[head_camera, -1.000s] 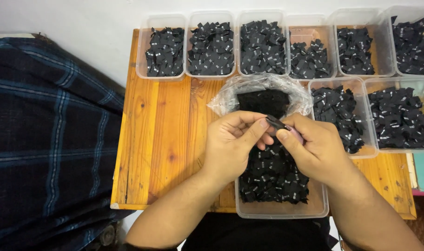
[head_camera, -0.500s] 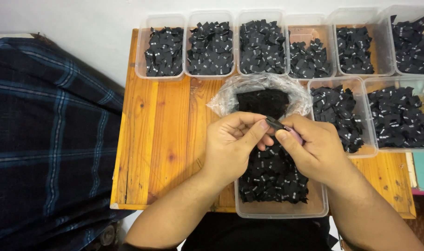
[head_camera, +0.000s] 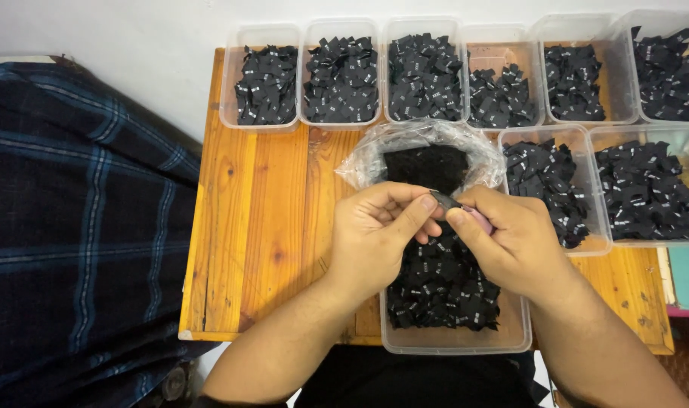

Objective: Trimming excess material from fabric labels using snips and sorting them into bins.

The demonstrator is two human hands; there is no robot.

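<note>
The left hand and right hand meet fingertip to fingertip, together pinching a small dark label above a clear tub of black labels. A pink tool shows in the right hand's fingers. At twelve o'clock sits a crumpled plastic bag; further tubs line the wooden table from eleven to three.

Black labels with white marks, clear tubs, orange-brown table, dark, seemingly blue-checked cloth.
</note>
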